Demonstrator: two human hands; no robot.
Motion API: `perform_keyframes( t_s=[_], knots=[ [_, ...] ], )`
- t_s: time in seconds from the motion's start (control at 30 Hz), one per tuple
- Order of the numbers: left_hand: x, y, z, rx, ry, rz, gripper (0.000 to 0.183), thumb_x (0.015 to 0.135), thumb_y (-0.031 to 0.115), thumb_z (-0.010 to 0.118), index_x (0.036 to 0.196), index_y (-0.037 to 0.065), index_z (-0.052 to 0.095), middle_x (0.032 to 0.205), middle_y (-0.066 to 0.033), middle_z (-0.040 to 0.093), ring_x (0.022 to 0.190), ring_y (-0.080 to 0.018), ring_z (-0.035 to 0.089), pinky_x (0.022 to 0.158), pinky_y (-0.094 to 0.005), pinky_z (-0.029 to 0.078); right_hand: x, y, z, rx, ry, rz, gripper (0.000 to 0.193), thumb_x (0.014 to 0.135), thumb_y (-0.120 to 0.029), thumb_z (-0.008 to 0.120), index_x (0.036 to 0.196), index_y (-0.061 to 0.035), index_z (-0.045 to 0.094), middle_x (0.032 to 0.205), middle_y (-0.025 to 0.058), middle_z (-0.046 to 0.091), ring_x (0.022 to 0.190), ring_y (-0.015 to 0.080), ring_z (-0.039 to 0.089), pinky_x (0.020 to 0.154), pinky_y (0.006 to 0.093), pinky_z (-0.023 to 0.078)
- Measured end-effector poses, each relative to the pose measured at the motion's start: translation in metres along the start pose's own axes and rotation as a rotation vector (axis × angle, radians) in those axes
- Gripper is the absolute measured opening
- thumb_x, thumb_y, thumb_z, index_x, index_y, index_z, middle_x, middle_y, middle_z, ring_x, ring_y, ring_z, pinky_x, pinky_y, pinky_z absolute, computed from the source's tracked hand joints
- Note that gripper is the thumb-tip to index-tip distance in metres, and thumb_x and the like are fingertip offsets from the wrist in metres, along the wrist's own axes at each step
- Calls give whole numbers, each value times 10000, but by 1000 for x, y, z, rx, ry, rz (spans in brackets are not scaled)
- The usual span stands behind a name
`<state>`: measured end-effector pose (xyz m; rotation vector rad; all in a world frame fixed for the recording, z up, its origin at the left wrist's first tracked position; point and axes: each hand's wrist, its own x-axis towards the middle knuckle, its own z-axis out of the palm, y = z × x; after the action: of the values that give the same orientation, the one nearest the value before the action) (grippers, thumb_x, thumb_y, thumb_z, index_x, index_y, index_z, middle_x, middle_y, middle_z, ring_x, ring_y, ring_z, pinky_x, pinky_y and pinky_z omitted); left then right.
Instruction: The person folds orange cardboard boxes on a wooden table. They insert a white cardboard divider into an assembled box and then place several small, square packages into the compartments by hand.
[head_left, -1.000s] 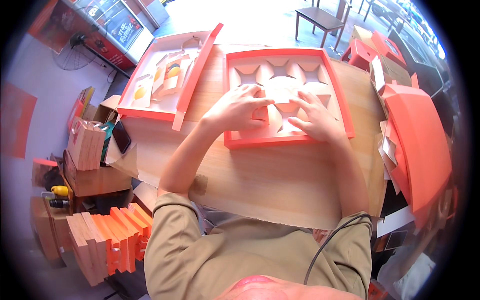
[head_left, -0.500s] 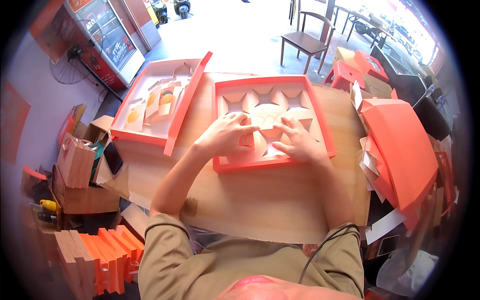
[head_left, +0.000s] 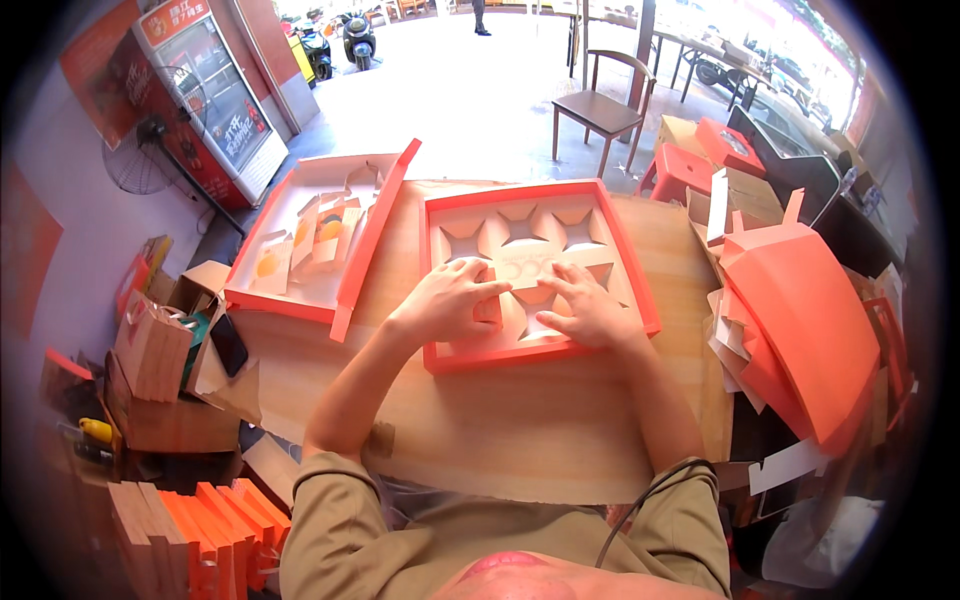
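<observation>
A shallow red box [head_left: 640, 265] lies on the table in front of me, fitted with a pale cardboard insert [head_left: 528, 266] that has several star-shaped cutouts. Over the insert's near left part my left hand [head_left: 452, 303] is curled, its fingers closed around a cardboard edge; a reddish patch shows beneath them, unclear in detail. My right hand [head_left: 592, 310] rests on the near right part, thumb and fingers apart, holding nothing. Left of it lies a second open red-edged box [head_left: 290, 295] with loose printed cardboard pieces [head_left: 325, 235] inside.
Red cardboard sheets [head_left: 800, 310] are piled at the table's right side. A dark phone [head_left: 229, 345] and cardboard boxes [head_left: 155, 335] sit at the left edge, with orange folded stacks [head_left: 225, 530] below. Beyond are a chair [head_left: 605, 110], a fan [head_left: 140, 160] and a drinks fridge [head_left: 215, 100].
The whole view has shifted, so the table and boxes appear lower. Both hands stay over the insert, with only slight finger movement.
</observation>
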<state>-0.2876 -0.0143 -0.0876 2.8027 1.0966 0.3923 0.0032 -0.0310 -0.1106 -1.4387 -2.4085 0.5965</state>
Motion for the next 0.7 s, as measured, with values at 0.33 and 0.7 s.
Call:
perform_keyframes(
  t_s=[0.33,0.7],
  knots=[
    [1,2,-1,2,35,46,587,806,337,816,1362,224,669,1311,-168,607,1282,-364,587,1110,-466,478,-1,0,-2,25,-5,-10,643,977,-466,701,1504,-128,552,1662,199,343,1546,389,318,1236,491,357],
    [0,5,2,54,-48,-1,691,839,369,800,1479,223,581,1519,-211,497,1447,-390,460,1201,-488,404,-2,2,2,17,20,8,665,970,-471,700,1511,-112,558,1647,233,370,1547,401,314,1250,500,333]
  ],
)
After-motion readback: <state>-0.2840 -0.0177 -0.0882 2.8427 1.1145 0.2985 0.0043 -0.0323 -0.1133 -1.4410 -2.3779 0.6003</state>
